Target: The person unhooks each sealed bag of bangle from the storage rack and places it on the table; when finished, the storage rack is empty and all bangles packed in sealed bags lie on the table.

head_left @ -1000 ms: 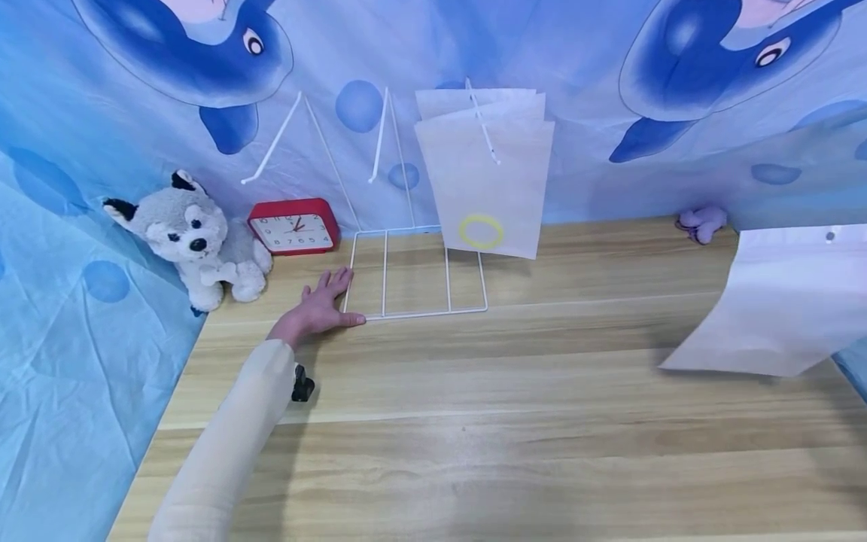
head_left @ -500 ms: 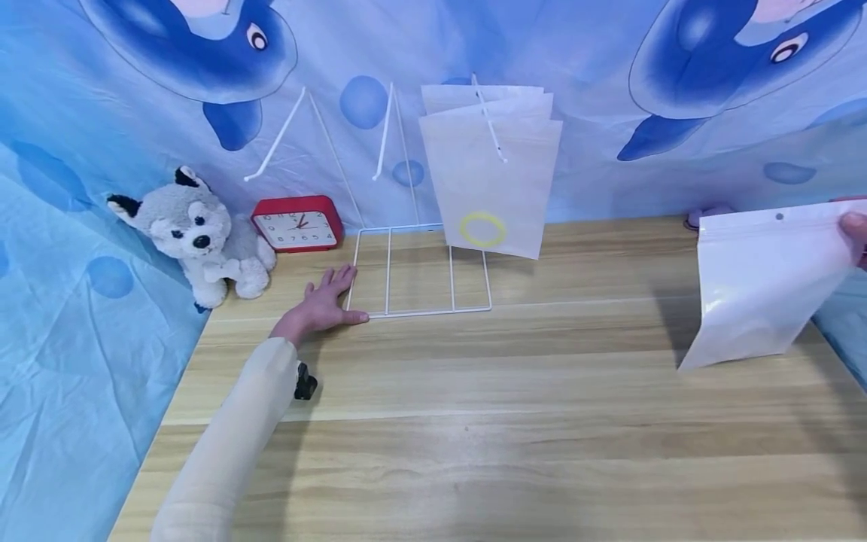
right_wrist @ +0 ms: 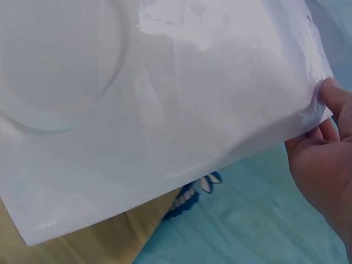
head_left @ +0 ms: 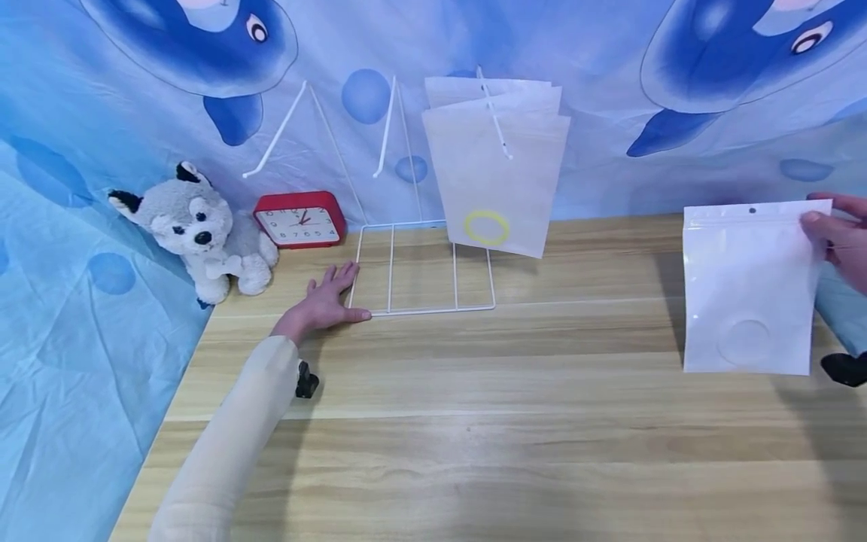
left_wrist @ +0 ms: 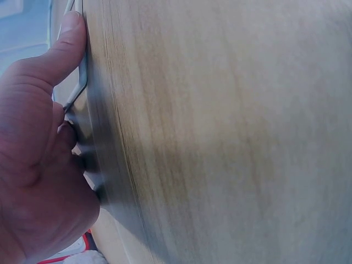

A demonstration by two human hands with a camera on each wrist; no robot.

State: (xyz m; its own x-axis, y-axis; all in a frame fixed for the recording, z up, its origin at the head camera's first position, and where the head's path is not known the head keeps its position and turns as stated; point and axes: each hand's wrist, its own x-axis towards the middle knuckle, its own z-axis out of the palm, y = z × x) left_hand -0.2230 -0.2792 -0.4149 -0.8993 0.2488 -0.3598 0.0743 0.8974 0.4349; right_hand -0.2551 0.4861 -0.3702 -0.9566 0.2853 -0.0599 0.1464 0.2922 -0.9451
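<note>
My right hand (head_left: 843, 237) pinches the upper right corner of a white zip pouch (head_left: 748, 286), which hangs upright over the table's right side. The pouch has a hang hole at its top, and a round outline shows low on its front. In the right wrist view the thumb (right_wrist: 335, 96) presses on the pouch's corner. On the left, my left hand (head_left: 325, 301) rests with spread fingers on the front left corner of a white wire display rack (head_left: 433, 310). Its thumb (left_wrist: 69, 47) lies along the rack's wire. Several white pouches (head_left: 497, 177) hang from the rack's right hook; the front one shows a yellow ring.
Two other rack hooks, the left hook (head_left: 276, 137) and the middle hook (head_left: 385, 139), slant up with nothing on them. A red clock (head_left: 301, 220) and a grey plush husky (head_left: 203, 233) sit left of the rack. A blue dolphin-print cloth (head_left: 596, 45) hangs behind the wooden table (head_left: 467, 421).
The right hand has come into view at the right, and its pouch has swung from slanted to hanging straight, facing the camera. The left hand has stayed on the rack.
</note>
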